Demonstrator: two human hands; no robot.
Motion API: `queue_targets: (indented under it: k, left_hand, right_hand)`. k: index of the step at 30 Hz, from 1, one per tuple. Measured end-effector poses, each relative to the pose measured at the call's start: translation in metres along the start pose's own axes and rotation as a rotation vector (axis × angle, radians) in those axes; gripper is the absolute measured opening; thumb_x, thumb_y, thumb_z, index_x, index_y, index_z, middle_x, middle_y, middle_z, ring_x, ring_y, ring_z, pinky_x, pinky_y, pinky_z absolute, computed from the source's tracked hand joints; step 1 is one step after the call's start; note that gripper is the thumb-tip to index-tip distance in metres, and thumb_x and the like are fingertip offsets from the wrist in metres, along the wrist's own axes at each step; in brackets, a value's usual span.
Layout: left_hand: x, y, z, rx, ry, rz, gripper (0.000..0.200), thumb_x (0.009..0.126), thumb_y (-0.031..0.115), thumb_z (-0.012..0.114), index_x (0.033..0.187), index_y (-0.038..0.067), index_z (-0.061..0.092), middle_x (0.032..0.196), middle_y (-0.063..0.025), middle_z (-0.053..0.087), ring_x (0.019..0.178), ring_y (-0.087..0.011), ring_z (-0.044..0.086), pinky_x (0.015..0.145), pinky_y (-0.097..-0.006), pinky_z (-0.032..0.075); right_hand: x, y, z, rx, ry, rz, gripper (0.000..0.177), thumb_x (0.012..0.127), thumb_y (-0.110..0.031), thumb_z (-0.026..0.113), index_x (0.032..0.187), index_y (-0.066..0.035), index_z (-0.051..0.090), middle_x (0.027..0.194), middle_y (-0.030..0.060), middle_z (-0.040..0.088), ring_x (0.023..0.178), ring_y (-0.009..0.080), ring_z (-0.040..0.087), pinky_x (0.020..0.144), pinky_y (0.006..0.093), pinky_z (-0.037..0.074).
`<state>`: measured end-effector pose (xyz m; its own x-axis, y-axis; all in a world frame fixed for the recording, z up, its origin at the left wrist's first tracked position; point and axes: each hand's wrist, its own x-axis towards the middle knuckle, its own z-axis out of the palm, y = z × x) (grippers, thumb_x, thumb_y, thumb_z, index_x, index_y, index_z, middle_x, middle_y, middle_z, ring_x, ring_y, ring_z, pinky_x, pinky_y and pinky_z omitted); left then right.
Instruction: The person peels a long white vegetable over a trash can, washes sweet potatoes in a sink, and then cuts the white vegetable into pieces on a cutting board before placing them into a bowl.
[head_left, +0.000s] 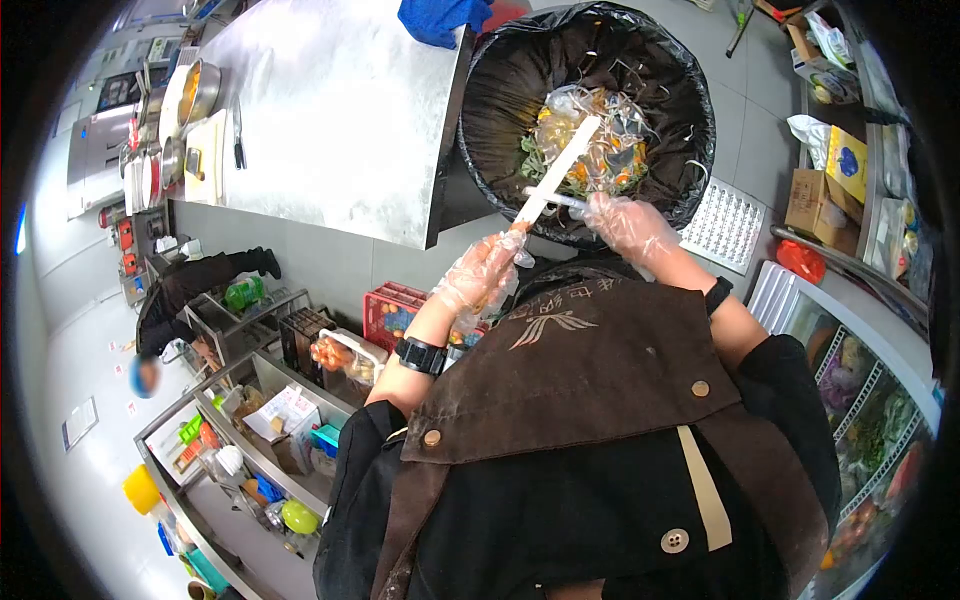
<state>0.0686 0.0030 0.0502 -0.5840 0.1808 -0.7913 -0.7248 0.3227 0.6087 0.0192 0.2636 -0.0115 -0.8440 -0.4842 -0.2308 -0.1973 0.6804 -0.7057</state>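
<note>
My left hand, in a clear plastic glove, is closed round the lower end of a long white root vegetable. The root slants up and away over a large bin lined with a black bag; a brownish patch shows near my fingers. My right hand, also gloved, grips a slim pale tool that looks like a peeler, its front end against or just over the root. Inside the bin lie food scraps, thin peel strips and clear plastic; several strips cling to the bag's wall.
To the left stands a steel table with a knife, a cutting board, bowls and a blue cloth. A red crate stands low left; a glass-fronted fridge is right. Another person works far left.
</note>
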Motion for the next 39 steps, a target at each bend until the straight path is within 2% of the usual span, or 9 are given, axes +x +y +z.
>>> queue_targets:
  k: [3,4,5,7,11,13,17,23,39]
  left_hand:
    - [-0.006,0.002,0.003,-0.063,0.005,0.021,0.036,0.089,0.048,0.048,0.097,0.014,0.056,0.057,0.0061,0.041,0.043,-0.0046,0.038,0.038,-0.0209,0.031]
    - [-0.007,0.003,0.004,-0.065,0.006,0.02,0.036,0.089,0.048,0.048,0.097,0.014,0.056,0.057,0.0061,0.041,0.043,-0.0046,0.038,0.038,-0.0209,0.031]
    - [-0.009,0.005,0.005,-0.07,-0.003,0.003,0.037,0.089,0.048,0.048,0.1,0.014,0.056,0.058,0.0062,0.041,0.043,-0.0045,0.037,0.038,-0.0206,0.031]
    - [-0.009,0.009,0.004,-0.078,-0.003,-0.012,0.038,0.089,0.048,0.048,0.103,0.014,0.056,0.058,0.0063,0.041,0.043,-0.0044,0.037,0.038,-0.0202,0.031]
    - [-0.008,0.019,0.007,-0.043,-0.007,-0.07,0.04,0.088,0.049,0.047,0.101,0.013,0.057,0.058,0.0048,0.043,0.043,-0.0049,0.039,0.038,-0.0216,0.032]
    - [-0.014,0.028,0.009,0.145,0.042,-0.108,0.04,0.089,0.048,0.046,0.095,0.009,0.056,0.058,0.0012,0.046,0.044,-0.0079,0.042,0.039,-0.0249,0.034]
    - [-0.005,0.017,0.009,0.286,0.146,0.063,0.041,0.09,0.046,0.044,0.088,0.006,0.054,0.058,-0.0027,0.047,0.045,-0.0115,0.045,0.041,-0.0279,0.037]
    - [-0.002,0.019,0.008,0.442,0.095,0.134,0.042,0.091,0.042,0.044,0.09,0.002,0.053,0.061,-0.0142,0.051,0.053,-0.0268,0.05,0.054,-0.0372,0.041]
    - [0.004,-0.028,-0.014,0.879,0.397,0.45,0.027,0.085,0.033,0.056,0.09,0.007,0.048,0.07,-0.0196,0.058,0.067,-0.0421,0.056,0.055,-0.0498,0.044]
  right_hand:
    - [0.023,0.058,0.008,-0.374,0.059,-0.021,0.024,0.092,-0.016,0.04,0.103,-0.004,0.057,0.093,0.0155,0.062,0.083,0.0324,0.06,0.072,0.0368,0.05]
    - [0.031,0.102,0.022,-0.056,0.39,-0.058,0.026,0.093,-0.018,0.038,0.104,-0.005,0.057,0.088,0.0161,0.062,0.082,0.0342,0.059,0.071,0.0385,0.049]
    - [0.031,0.099,0.007,0.158,0.313,0.364,0.027,0.092,-0.021,0.038,0.105,-0.006,0.057,0.089,0.0188,0.062,0.083,0.0366,0.059,0.073,0.0413,0.047]
    - [0.032,0.096,-0.001,-0.096,0.358,0.432,0.029,0.092,-0.023,0.04,0.109,-0.006,0.056,0.091,0.0205,0.062,0.085,0.038,0.058,0.074,0.0424,0.045]
    - [0.018,0.032,0.002,-0.376,0.199,-0.327,0.026,0.09,-0.007,0.042,0.112,0.0,0.055,0.104,0.0186,0.06,0.092,0.0286,0.06,0.081,0.0355,0.048]
    - [0.008,-0.016,0.002,0.147,-0.095,-0.042,0.027,0.093,-0.021,0.045,0.108,0.0,0.051,0.087,0.0181,0.062,0.081,0.0339,0.06,0.068,0.0405,0.048]
    - [0.008,-0.013,0.001,0.047,-0.148,0.011,0.03,0.092,-0.032,0.043,0.102,-0.006,0.055,0.089,0.022,0.06,0.084,0.0377,0.058,0.071,0.0443,0.046]
    - [0.036,0.108,-0.015,0.107,0.337,0.533,0.028,0.091,-0.028,0.042,0.102,-0.007,0.057,0.095,0.0237,0.06,0.088,0.0412,0.056,0.073,0.0443,0.045]
    - [0.024,0.035,-0.03,0.207,0.361,0.209,0.032,0.091,-0.024,0.046,0.108,0.002,0.055,0.102,0.0222,0.059,0.093,0.0368,0.057,0.082,0.0368,0.043]
